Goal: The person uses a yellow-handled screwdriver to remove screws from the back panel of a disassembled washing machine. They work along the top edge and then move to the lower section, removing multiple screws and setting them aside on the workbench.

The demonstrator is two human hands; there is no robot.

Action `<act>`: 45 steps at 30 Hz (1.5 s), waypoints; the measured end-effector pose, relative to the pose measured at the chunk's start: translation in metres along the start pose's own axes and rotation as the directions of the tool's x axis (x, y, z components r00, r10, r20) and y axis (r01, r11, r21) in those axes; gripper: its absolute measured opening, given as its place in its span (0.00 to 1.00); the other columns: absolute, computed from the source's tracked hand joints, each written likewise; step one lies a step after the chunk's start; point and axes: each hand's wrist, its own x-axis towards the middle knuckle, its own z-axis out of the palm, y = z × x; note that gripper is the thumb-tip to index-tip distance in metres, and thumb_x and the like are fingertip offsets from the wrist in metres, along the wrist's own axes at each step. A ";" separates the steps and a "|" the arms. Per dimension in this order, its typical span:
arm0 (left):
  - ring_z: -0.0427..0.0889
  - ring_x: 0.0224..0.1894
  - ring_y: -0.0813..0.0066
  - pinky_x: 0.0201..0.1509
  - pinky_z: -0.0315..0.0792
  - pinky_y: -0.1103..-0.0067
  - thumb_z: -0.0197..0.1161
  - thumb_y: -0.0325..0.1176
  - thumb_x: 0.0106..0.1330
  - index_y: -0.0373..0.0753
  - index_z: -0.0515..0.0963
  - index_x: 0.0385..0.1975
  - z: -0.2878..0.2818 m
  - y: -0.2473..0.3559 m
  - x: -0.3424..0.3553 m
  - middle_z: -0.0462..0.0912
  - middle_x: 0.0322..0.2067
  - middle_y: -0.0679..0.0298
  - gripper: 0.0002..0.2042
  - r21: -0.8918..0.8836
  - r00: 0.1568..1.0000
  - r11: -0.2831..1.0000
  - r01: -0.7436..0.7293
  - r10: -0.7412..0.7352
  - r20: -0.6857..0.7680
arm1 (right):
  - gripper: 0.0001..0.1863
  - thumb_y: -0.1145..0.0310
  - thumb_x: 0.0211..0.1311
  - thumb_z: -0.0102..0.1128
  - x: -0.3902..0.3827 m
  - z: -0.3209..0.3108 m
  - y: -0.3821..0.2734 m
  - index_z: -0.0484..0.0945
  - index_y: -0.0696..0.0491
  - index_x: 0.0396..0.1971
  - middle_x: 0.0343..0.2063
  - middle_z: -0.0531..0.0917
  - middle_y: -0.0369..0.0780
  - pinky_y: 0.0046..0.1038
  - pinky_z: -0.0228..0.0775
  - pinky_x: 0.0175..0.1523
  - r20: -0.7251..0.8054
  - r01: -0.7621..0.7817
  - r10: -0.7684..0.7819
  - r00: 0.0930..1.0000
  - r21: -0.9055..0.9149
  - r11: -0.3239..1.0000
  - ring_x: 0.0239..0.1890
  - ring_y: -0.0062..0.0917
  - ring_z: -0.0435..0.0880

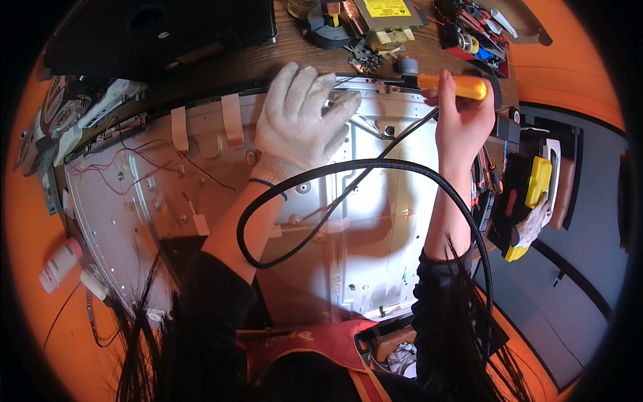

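A large silvery metal panel (375,234), like the back of a flat screen, lies in front of me. My left hand (298,120), in a white knitted glove, rests on its far edge with fingers stretched out. Bare and closed, my right hand (463,120) grips a screwdriver (462,86) by its thick orange handle, held nearly level over the panel's far right corner. The handle points right; its tip I cannot make out. A black braided cable (375,164) loops above the panel, across my left forearm and up beside my right hand.
Thin red and dark wires (127,167) lie on the panel's left part. Beyond it are a black casing (161,33), a coil of copper parts (331,27) and a red box of tools (475,40). A yellow-and-black case (536,187) stands at right, a pink-capped bottle (60,264) at left.
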 end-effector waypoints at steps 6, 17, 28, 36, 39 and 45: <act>0.75 0.49 0.63 0.63 0.66 0.62 0.66 0.39 0.41 0.54 0.82 0.37 0.002 -0.001 -0.001 0.78 0.40 0.64 0.18 0.016 1.000 1.000 -0.004 0.004 0.001 | 0.14 0.66 0.62 0.64 0.022 0.004 0.007 0.72 0.61 0.36 0.25 0.84 0.41 0.19 0.78 0.30 -0.055 -0.064 0.063 0.996 -0.020 0.998 0.26 0.22 0.86; 0.75 0.49 0.64 0.63 0.66 0.64 0.68 0.38 0.42 0.56 0.82 0.36 0.002 0.000 -0.001 0.78 0.39 0.66 0.17 0.029 1.000 1.000 0.008 -0.007 -0.005 | 0.26 0.69 0.62 0.63 0.009 0.012 0.000 0.58 0.56 0.53 0.32 0.83 0.45 0.21 0.75 0.35 0.083 0.311 -0.300 0.950 -0.233 0.922 0.33 0.27 0.86; 0.76 0.48 0.66 0.63 0.66 0.66 0.69 0.38 0.43 0.56 0.83 0.37 0.001 0.000 -0.001 0.80 0.38 0.67 0.16 0.065 1.000 0.998 0.000 0.000 -0.011 | 0.24 0.71 0.61 0.64 0.025 0.003 0.007 0.63 0.55 0.54 0.45 0.76 0.44 0.26 0.73 0.49 0.311 0.451 -0.429 0.848 0.000 0.892 0.45 0.29 0.81; 0.77 0.49 0.67 0.63 0.67 0.66 0.68 0.38 0.43 0.58 0.83 0.35 0.004 0.000 -0.002 0.80 0.38 0.67 0.15 0.044 0.999 0.998 0.035 -0.034 -0.040 | 0.27 0.77 0.57 0.67 0.015 0.036 0.010 0.65 0.57 0.55 0.42 0.81 0.42 0.19 0.74 0.48 -0.043 0.444 -0.443 0.896 0.059 0.894 0.42 0.23 0.83; 0.77 0.48 0.68 0.63 0.67 0.67 0.67 0.39 0.45 0.59 0.83 0.35 0.005 0.000 -0.002 0.81 0.37 0.68 0.14 0.037 0.998 0.998 0.042 -0.039 -0.058 | 0.25 0.75 0.64 0.58 0.022 0.032 0.009 0.61 0.56 0.58 0.42 0.81 0.45 0.22 0.74 0.50 0.127 0.424 -0.445 0.886 0.165 0.890 0.45 0.26 0.83; 0.79 0.46 0.69 0.61 0.69 0.67 0.67 0.38 0.44 0.58 0.83 0.33 0.007 -0.001 0.000 0.81 0.35 0.68 0.13 0.055 0.995 0.998 0.038 -0.032 -0.096 | 0.22 0.74 0.69 0.52 0.019 0.037 0.002 0.60 0.58 0.60 0.44 0.81 0.44 0.26 0.71 0.56 0.021 0.379 -0.380 0.925 0.061 0.924 0.45 0.27 0.82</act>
